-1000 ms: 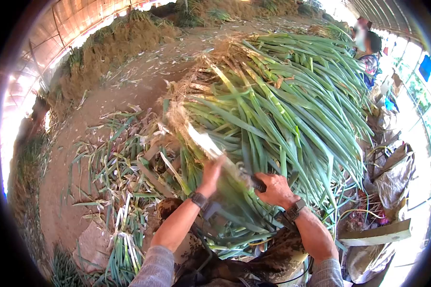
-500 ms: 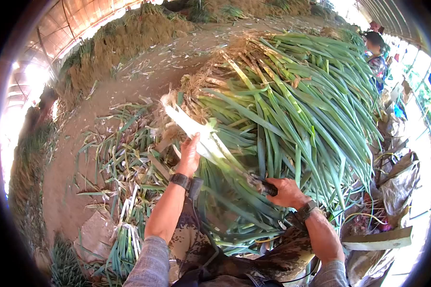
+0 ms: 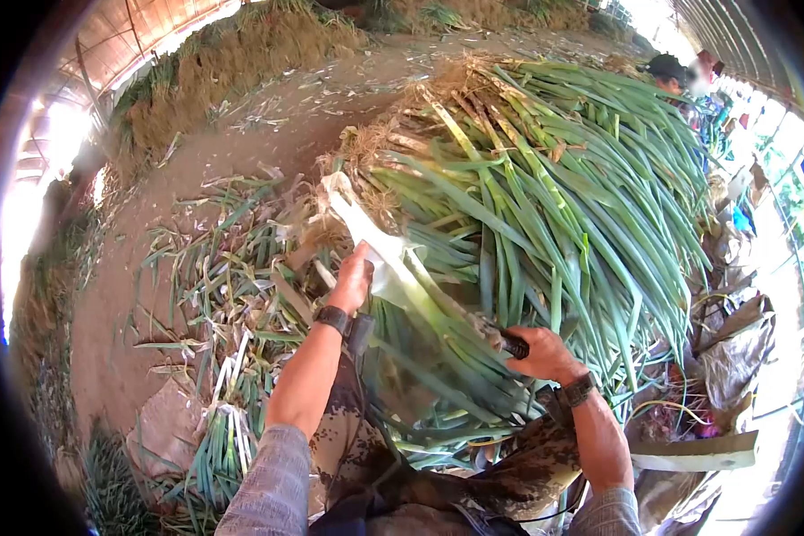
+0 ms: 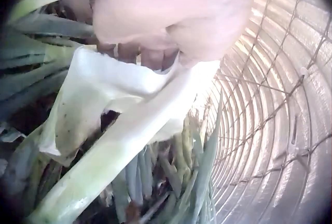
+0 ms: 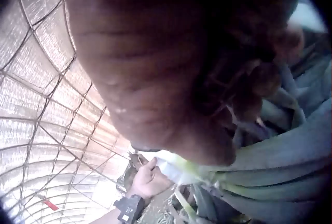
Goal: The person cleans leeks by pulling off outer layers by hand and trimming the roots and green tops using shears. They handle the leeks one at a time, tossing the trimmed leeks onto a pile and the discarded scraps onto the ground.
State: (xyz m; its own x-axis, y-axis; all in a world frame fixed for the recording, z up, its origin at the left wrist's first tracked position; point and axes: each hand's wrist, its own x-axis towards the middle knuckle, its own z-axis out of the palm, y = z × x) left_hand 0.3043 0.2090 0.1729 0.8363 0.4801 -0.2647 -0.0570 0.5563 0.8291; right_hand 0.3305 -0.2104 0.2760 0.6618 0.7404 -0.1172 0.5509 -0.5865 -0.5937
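Observation:
A large green onion (image 3: 366,223) slants across the front of the heap, its white end up and to the left. My left hand (image 3: 355,281) grips it at the white part. In the left wrist view, a loose sheet of white skin (image 4: 88,89) hangs from under the curled fingers, beside the smooth stalk (image 4: 124,136). My right hand (image 3: 547,355) grips a short black handle (image 3: 514,345) lying against the green leaves of the same onion. What joins this handle at its front is hidden among the leaves. In the right wrist view the right fingers are dark and bunched.
A big heap of green onions (image 3: 563,196) lies just ahead, roots to the left. Peelings (image 3: 214,259) litter the ground at left. A wooden board (image 3: 697,452) juts out at right near grey sacking (image 3: 732,348). Another person (image 3: 668,71) is at the far right.
My left hand has moved up and left along the onion, towards its white end. That end looked brown and hairy with roots before and now looks white. The right hand has shifted slightly right.

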